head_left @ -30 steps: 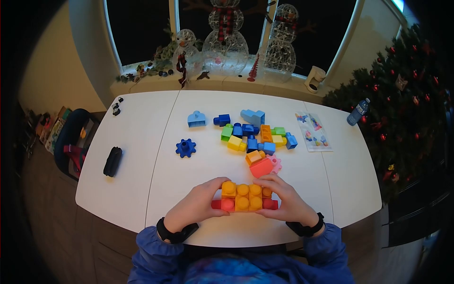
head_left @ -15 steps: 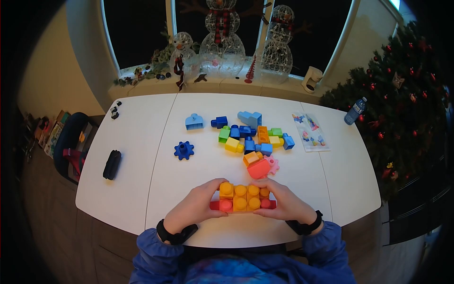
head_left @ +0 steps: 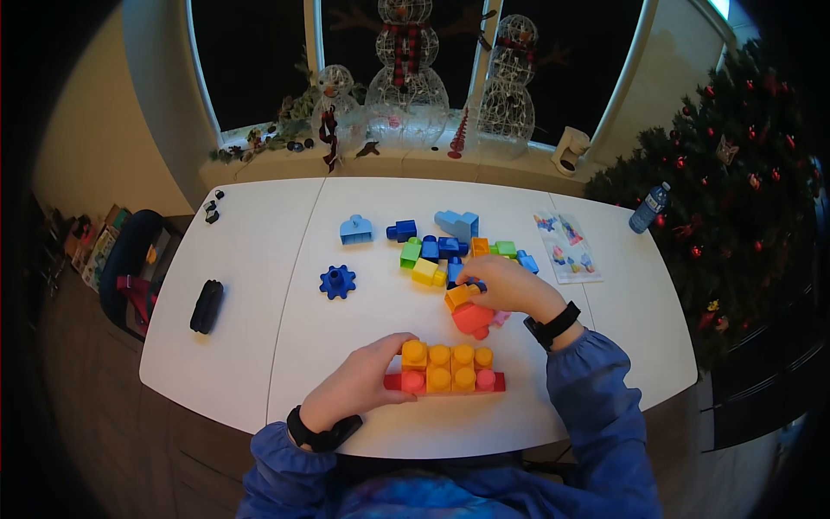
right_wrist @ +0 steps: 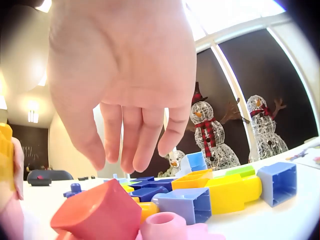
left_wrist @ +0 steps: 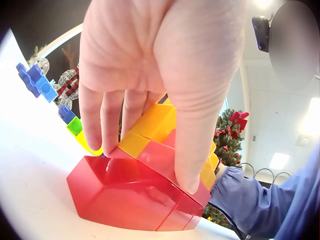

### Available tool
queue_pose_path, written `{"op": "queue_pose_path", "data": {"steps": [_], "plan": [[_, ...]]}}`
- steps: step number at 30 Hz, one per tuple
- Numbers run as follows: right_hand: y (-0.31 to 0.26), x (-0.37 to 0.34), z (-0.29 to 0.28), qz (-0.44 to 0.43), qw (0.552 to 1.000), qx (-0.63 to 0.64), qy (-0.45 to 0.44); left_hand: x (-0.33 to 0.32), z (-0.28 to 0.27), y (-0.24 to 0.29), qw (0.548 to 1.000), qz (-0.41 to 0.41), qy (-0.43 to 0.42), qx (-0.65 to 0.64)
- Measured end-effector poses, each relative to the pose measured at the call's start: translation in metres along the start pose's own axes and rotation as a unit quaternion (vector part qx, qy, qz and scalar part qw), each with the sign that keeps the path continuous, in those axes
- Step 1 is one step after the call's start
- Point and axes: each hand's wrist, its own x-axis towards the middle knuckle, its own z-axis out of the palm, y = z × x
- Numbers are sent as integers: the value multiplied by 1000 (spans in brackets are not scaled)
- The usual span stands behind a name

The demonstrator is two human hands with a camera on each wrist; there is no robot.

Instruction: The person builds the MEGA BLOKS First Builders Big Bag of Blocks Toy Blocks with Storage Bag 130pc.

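Observation:
My left hand [head_left: 356, 379] grips the left end of a toy building block assembly [head_left: 439, 378], its thumb in front and fingers behind. Orange-yellow blocks with round studs form the top of this assembly; a red base [left_wrist: 127, 192] runs beneath, close over the white table. My right hand [head_left: 517, 287] hangs over the near edge of a pile of loose blocks, with fingers pointing down and nothing between them. Below its fingertips, in the right wrist view, lie a coral-red block [right_wrist: 102, 212], a pink gear piece [right_wrist: 162, 228] and a light blue block [right_wrist: 182, 204].
Farther back are several loose blocks, including a yellow one [head_left: 426, 272]. A blue gear piece [head_left: 337, 282] and a black case [head_left: 207, 306] lie leftward. On the right are a picture sheet [head_left: 568, 246] and a water bottle [head_left: 650, 208]. A decorated tree [head_left: 718, 190] stands beyond.
My right hand has let go of the assembly's right end and moved up and away to over the loose blocks. My left hand keeps its grip, and the assembly stays in place.

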Motion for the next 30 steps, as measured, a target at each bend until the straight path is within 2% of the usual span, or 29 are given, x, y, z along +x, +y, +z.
{"op": "queue_pose_path", "data": {"steps": [1, 7, 13, 22, 25, 28, 30], "plan": [[3, 5, 3, -9, 999, -18, -26, 0, 0, 0, 1000, -1, -1, -2], [0, 14, 14, 30, 997, -77, -7, 0, 2, -3, 1000, 6, 2, 5], [5, 17, 17, 22, 997, -68, -3, 0, 2, -3, 1000, 4, 1, 4], [9, 15, 18, 40, 994, -91, -47, 1, 2, -3, 1000, 7, -1, 6], [-8, 7, 0, 80, 997, -10, -18, 0, 2, -4, 1000, 8, 2, 6], [-13, -13, -11, 25, 991, 83, 97, 0, 2, -4, 1000, 6, 1, 5], [-40, -33, -32, 76, 987, 124, 75, 1, 2, -4, 1000, 6, 0, 5]]}}
